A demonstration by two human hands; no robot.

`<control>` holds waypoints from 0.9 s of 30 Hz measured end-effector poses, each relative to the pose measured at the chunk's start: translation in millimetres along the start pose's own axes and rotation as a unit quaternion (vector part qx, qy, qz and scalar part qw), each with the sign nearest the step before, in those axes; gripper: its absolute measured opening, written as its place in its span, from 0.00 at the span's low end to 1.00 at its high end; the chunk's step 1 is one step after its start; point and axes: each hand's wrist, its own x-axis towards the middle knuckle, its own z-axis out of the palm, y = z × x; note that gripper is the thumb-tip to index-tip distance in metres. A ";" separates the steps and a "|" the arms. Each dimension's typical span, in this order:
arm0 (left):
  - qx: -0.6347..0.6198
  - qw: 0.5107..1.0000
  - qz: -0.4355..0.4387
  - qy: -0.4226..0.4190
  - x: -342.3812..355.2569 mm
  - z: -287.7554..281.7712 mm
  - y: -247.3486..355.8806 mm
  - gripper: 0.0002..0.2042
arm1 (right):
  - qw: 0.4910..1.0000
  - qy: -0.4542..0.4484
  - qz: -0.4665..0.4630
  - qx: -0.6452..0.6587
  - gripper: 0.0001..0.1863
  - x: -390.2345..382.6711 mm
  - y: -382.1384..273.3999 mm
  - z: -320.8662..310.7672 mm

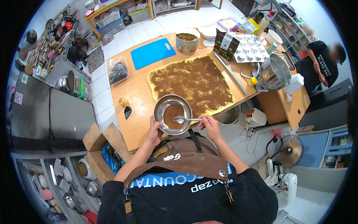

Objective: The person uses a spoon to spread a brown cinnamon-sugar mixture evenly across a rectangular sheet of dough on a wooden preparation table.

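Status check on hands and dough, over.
Left hand gripping bowl; right hand holding spoon in brown powder. Dough mostly brown-coated. Bowl hides its near-left corner.

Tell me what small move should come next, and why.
Perhaps lift a spoonful of brown powder: the right hand has the spoon in it, the left hand holds the metal bowl, and the brown-dusted sheet shows yellow patches.

1. White floor tiles (140,37) gleam under bright light across the room!
2. Centre stage, a pale wooden table (140,87) spreads wide.
3. Over left, a dark, glossy two-door unit (69,108) looms, crowded grey shelving (54,188) below it in view.
4. Up top, a wooden rack (151,10).
5. And right: pale wall (322,26), round fan (289,151), blue cabinet (304,147)!
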 end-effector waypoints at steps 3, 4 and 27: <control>-0.024 0.999 -0.025 0.020 2.6 0.9 -2.8 0.26 | 0.990 0.007 0.079 0.120 0.12 -2.3 7.1 -4.4; -0.022 0.999 -0.029 0.013 3.6 1.5 -4.2 0.26 | 0.976 0.018 0.120 0.182 0.12 -2.7 9.5 -5.4; -0.120 0.989 -0.019 0.087 -5.7 -71.3 -10.3 0.19 | 0.936 0.263 0.076 0.221 0.12 -10.2 84.4 -109.0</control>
